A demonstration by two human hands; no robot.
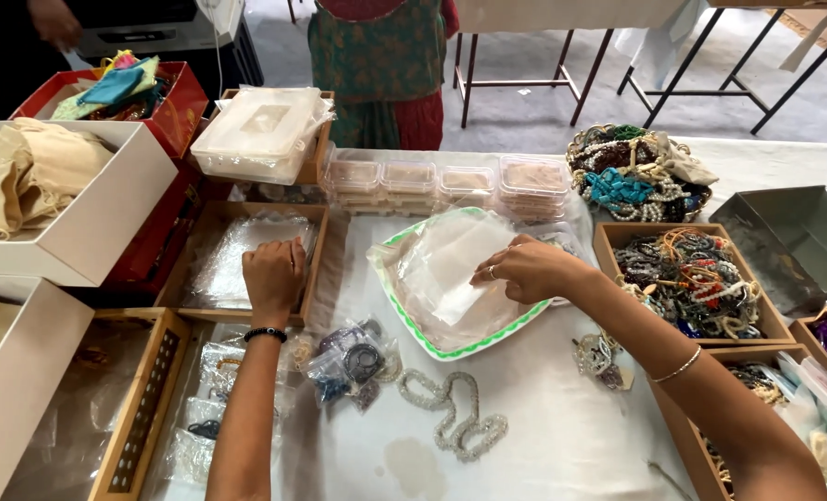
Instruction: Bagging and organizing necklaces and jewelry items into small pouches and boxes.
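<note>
The right hand (pixel 523 269) pinches a clear plastic pouch (pixel 451 264) lying on the green-rimmed white tray (pixel 432 345). It looks feather-light, floppy and slippery, best taken by an edge. The left hand (pixel 272 274) rests curled on pouches in the wooden tray (pixel 313 269).

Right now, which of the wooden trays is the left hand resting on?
The left hand rests on the wooden tray of clear plastic bags, left of the green-rimmed tray; the right-side trays hold beaded necklaces.
</note>
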